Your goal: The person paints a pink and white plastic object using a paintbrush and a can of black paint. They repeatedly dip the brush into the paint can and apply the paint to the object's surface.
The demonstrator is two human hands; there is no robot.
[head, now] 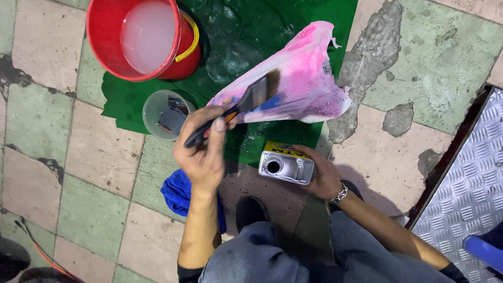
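**A:** What's the ground like where I'm looking?

**B:** A worn floor (78,204) of green and pale tiles, patched with cracked cement, and a green sheet (251,31) spread across its upper middle. A ribbed metal plate (471,183) runs along the right edge.

**A:** I see my left hand (201,152) wrapped tight around the black-and-orange handle of a flat brush (246,102). Where are the bristles?

**B:** Resting on the panel (298,73), a curved pink-and-white piece lying on the sheet's right half. The bristles touch its left part.

**A:** And my right hand (322,175)?

**B:** Fingers curled around the side of a small metal can (285,165), yellow-faced, which stands on the floor at the sheet's lower edge. Its round mouth is open, with no cap on it.

**A:** How far along would you say I am?

**B:** My judgement: midway. The pink coat near the panel's wide end looks blistered and grainy, and white shows through along its left side and lower edge, so some areas seem treated already. Much solid pink remains toward the top.

**A:** What else is around?

**B:** A red bucket (105,36) of cloudy liquid on the sheet's upper left corner, a clear tub (152,112) holding something dark at the sheet's left edge, and a blue cloth (178,194) on the floor beside my left forearm.
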